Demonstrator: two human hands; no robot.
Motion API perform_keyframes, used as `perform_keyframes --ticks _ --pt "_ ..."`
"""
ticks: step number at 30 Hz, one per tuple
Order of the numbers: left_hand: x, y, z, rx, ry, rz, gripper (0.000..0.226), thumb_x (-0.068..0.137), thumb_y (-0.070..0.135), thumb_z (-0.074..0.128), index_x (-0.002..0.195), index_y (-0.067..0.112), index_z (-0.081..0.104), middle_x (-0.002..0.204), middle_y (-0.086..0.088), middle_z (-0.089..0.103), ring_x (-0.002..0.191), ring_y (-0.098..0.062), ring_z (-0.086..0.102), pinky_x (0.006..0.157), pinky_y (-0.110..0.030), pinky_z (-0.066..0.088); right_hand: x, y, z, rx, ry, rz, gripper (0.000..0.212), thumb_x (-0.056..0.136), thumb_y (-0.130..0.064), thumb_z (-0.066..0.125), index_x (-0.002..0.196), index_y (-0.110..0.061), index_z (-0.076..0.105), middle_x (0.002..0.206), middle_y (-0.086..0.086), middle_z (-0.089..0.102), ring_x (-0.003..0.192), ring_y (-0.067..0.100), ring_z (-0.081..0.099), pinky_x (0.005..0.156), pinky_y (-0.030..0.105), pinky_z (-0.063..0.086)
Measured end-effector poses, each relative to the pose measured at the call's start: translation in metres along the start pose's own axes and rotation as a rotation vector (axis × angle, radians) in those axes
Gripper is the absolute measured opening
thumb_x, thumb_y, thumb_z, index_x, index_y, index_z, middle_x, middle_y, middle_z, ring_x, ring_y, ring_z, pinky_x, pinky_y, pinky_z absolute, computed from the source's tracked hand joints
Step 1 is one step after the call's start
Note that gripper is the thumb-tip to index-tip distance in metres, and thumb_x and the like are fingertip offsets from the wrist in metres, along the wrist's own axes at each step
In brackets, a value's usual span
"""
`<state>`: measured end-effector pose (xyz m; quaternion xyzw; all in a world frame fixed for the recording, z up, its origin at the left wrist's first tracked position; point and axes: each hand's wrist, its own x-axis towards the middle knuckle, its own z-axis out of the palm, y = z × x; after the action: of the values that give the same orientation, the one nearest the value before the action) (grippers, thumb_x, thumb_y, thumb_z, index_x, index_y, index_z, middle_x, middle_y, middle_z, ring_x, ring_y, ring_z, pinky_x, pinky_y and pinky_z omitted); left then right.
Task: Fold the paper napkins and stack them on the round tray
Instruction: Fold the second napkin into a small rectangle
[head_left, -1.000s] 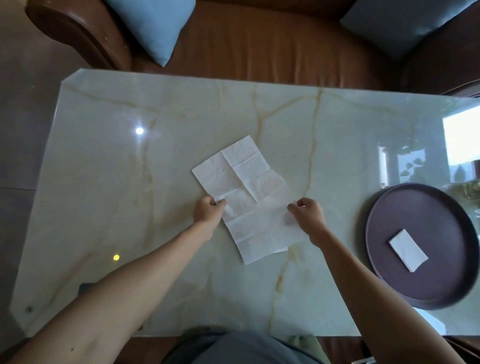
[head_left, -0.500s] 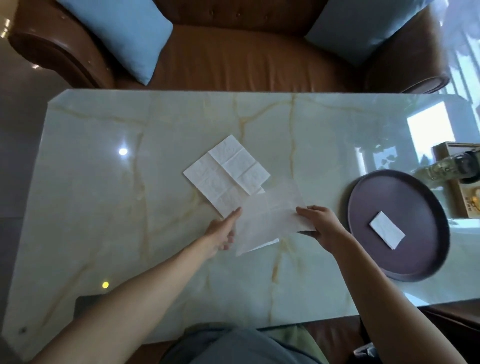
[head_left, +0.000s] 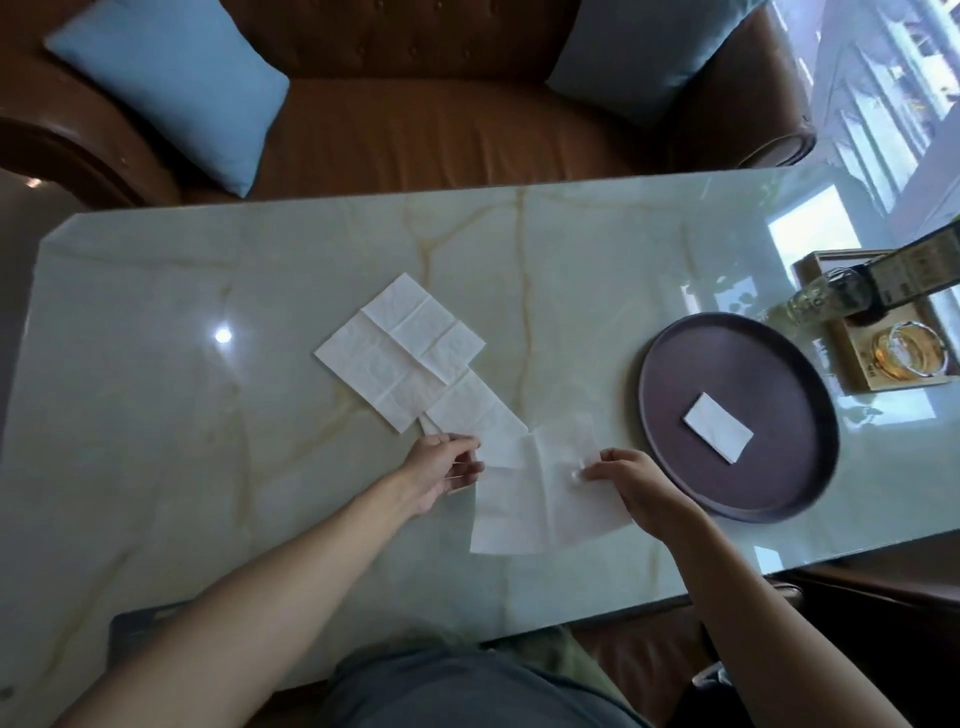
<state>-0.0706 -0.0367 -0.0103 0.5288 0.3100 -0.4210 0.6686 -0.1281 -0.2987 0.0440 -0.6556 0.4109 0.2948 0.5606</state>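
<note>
Holding: right hand pinches the right edge of the top napkin; left hand has loosely curled fingers at its left edge, can't tell if that's an actual pinch.
Changed: a second ago this sheet lay flat on the pile, now it's peeled off and pulled toward the near side, so folding number two is basically starting.
Pointing: sheet's roughly square and a bit bowed, center crease running near-to-far, no real long axis yet.
Left behind: remaining napkins sit flat, far-left of the hands, long axis diagonal.
Tray: round tray on the right, one folded napkin on it, lying diagonal.
</note>
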Motion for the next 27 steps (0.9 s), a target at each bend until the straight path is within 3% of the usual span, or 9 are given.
perform_keyframes --ticks 3,7,11,13,16,20,23,25,27 --pt "0.0 -0.015 0.007 0.116 0.059 -0.075 0.024 0.089 0.035 0.075 0.098 0.015 0.063 0.084 -0.006 0.058 0.067 -0.019 0.059 0.061 -0.029 0.049 -0.001 -0.006 -0.003 0.061 -0.034 -0.01 0.026 0.069 0.002 0.077 0.094 0.006 0.07 0.089 0.025 0.069 0.08 0.035 0.066 0.074 0.042 0.05" --pt "-0.003 -0.036 0.028 0.094 -0.005 -0.236 0.064 0.068 0.067 0.079 0.105 0.018 0.061 0.077 -0.005 0.053 0.065 -0.018 0.052 0.061 -0.031 0.046 -0.005 -0.028 -0.015 0.123 -0.074 -0.075 0.013 0.084 0.007 0.065 0.093 0.003 0.072 0.087 0.021 0.072 0.072 0.032 0.068 0.068 0.035 0.053" --pt "-0.001 -0.036 0.052 0.029 -0.086 -0.246 0.102 0.067 0.071 0.077 0.146 0.016 0.043 0.11 -0.011 0.056 0.107 -0.029 0.063 0.09 -0.039 0.054 -0.022 -0.058 -0.027 0.087 -0.115 -0.159 0.014 0.086 0.004 0.064 0.082 -0.007 0.073 0.077 0.015 0.071 0.06 0.028 0.067 0.063 0.033 0.053" --pt "0.0 -0.031 0.062 -0.089 -0.158 -0.236 0.094 0.078 0.067 0.072 0.148 0.014 0.039 0.113 -0.011 0.061 0.109 -0.03 0.066 0.089 -0.042 0.057 -0.032 -0.075 -0.035 0.092 -0.117 -0.206 0.016 0.086 0.002 0.064 0.081 -0.009 0.074 0.075 0.015 0.07 0.059 0.028 0.065 0.061 0.032 0.053" --pt "-0.004 -0.019 0.075 -0.35 -0.227 -0.173 0.058 0.084 0.054 0.073 0.123 0.015 0.056 0.108 -0.011 0.062 0.093 -0.028 0.07 0.081 -0.04 0.061 -0.04 -0.096 -0.05 0.101 -0.094 -0.241 0.014 0.085 0.0 0.065 0.083 -0.011 0.074 0.081 0.018 0.068 0.066 0.029 0.063 0.065 0.035 0.053" --pt "-0.009 -0.003 0.088 -0.234 -0.233 -0.035 0.022 0.085 0.04 0.076 0.096 0.021 0.073 0.086 0.0 0.07 0.073 -0.017 0.068 0.06 -0.026 0.052 -0.036 -0.107 -0.068 -0.081 0.025 -0.287 0.012 0.083 -0.006 0.07 0.076 -0.014 0.074 0.074 0.011 0.068 0.062 0.026 0.062 0.066 0.033 0.052" --pt "-0.01 0.012 0.088 -0.077 -0.089 0.091 0.025 0.086 0.035 0.075 0.1 0.014 0.075 0.088 -0.002 0.07 0.075 -0.018 0.065 0.07 -0.029 0.048 -0.029 -0.11 -0.078 -0.189 0.081 -0.334 0.011 0.086 -0.007 0.069 0.077 -0.012 0.072 0.066 0.001 0.069 0.061 0.023 0.062 0.063 0.028 0.049" --pt "-0.013 0.021 0.085 -0.104 -0.045 0.169 0.028 0.091 0.026 0.069 0.109 0.006 0.073 0.098 -0.009 0.073 0.089 -0.024 0.066 0.084 -0.036 0.051 -0.024 -0.112 -0.078 -0.268 0.139 -0.39 0.011 0.087 -0.011 0.07 0.077 -0.013 0.071 0.067 -0.003 0.068 0.065 0.02 0.061 0.065 0.028 0.047" --pt "-0.019 0.032 0.083 -0.142 -0.008 0.225 0.017 0.095 0.016 0.063 0.105 0.005 0.071 0.097 -0.012 0.074 0.089 -0.025 0.068 0.087 -0.037 0.053 -0.022 -0.117 -0.073 -0.31 0.197 -0.452 0.008 0.087 -0.013 0.069 0.079 -0.013 0.07 0.075 0.0 0.069 0.07 0.02 0.061 0.068 0.031 0.046"
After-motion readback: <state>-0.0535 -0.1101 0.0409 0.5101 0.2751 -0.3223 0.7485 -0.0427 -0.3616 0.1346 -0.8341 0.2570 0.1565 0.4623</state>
